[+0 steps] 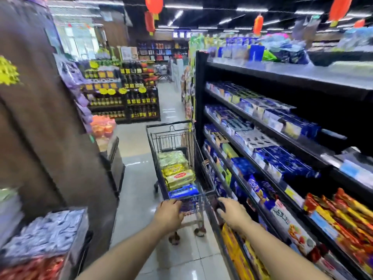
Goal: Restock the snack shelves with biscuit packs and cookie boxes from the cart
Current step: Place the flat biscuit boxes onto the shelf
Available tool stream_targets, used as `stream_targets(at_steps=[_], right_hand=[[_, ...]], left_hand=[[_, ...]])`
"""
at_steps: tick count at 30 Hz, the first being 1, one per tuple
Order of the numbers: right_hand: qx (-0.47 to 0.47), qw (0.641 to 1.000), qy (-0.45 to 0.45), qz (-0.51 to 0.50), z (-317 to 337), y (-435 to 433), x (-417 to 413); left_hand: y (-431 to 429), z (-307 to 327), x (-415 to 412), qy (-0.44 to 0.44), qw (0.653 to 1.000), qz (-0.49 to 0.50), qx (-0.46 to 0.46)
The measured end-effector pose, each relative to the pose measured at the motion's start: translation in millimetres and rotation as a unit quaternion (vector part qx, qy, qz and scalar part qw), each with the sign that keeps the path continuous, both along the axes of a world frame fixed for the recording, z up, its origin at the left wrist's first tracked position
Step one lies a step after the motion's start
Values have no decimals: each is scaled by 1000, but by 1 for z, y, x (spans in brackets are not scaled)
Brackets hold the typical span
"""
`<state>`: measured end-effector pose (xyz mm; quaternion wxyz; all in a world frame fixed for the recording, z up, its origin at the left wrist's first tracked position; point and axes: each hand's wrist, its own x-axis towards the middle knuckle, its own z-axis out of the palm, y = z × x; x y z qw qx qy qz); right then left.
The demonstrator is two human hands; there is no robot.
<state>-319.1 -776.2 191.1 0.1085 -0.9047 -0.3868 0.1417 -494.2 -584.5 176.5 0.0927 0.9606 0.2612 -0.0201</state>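
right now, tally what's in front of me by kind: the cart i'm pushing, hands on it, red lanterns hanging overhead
shopping cart: 1
hands gripping its handle: 2, left hand and right hand
red lanterns hanging overhead: 5
total: 8

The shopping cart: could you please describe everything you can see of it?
The shopping cart is a black wire-metal basket on small wheels, standing upright in the aisle, close beside the snack shelves on its right. It holds stacked pale green and yellow biscuit packs, with a blue pack nearest the handle. The left hand and right hand both grip that handle.
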Motion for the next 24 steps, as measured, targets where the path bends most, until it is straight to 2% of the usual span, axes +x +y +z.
stream_targets(at_steps=[10,24], right_hand=[[-38,993,94,57,-39,134,63],[-133,982,102,85,-42,308,155]], left_hand=[[112,-39,27,45,993,99,-56],[269,-59,148,40,994,45,-89]])
